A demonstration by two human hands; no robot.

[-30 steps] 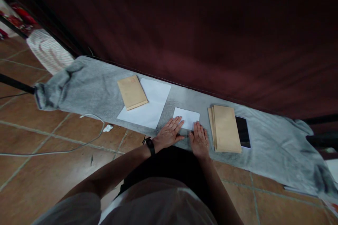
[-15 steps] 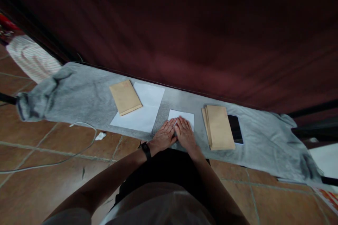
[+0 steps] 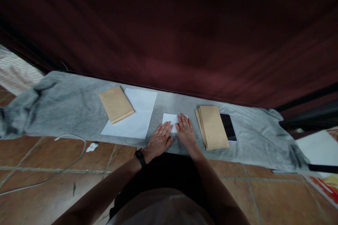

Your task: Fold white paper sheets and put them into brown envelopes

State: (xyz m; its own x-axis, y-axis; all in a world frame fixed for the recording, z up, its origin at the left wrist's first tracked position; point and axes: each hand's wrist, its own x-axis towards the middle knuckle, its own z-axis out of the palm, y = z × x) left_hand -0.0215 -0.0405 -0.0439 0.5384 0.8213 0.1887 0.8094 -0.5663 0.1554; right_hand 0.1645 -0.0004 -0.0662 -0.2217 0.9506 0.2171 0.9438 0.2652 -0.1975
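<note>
A small white folded sheet of paper (image 3: 170,117) lies on the grey cloth close in front of me. My left hand (image 3: 160,140) rests flat with its fingertips over the sheet's lower left edge. My right hand (image 3: 185,130) presses flat over the right part of it, fingers stretched out. Left of my hands, a brown envelope (image 3: 116,104) lies on a larger white sheet (image 3: 137,123). To the right is a stack of brown envelopes (image 3: 213,126), beside a phone-like dark tablet (image 3: 228,127) with a light rim, partly covered by the stack.
The grey cloth (image 3: 76,109) covers a long narrow bench. Beyond its far edge rises a dark red curtain-like surface (image 3: 169,42). On the tiled floor are a pale cable (image 3: 79,161) and a crumpled white scrap (image 3: 92,147).
My hands have moved apart from the middle of the small sheet, the left one outward left and the right one toward its right edge. The view has shifted slightly.
</note>
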